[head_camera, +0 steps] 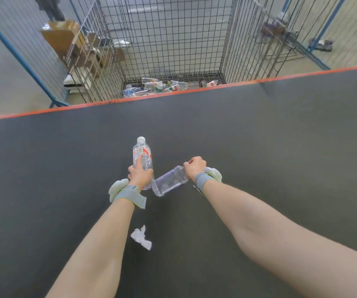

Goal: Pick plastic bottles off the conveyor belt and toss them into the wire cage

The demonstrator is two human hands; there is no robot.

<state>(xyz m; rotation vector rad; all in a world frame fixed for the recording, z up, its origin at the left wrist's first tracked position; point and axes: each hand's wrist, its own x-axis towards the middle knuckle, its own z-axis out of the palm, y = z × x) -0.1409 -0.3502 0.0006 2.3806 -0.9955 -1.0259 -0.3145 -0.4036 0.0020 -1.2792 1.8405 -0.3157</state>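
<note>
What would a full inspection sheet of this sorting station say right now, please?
Surface: dark conveyor belt, orange far edge.
Job's things: labelled bottle upright and clear bottle tilted, both held; wire cage beyond the belt, loose bottles on its floor.
Clutter: crumpled white scrap on the belt between the forearms.
Grips: left hand holds the labelled bottle; right hand holds the clear bottle by one end; grey wrist straps.
Cables: nothing seen.
Surroundings: cardboard boxes left of the cage; blue rails.
</note>
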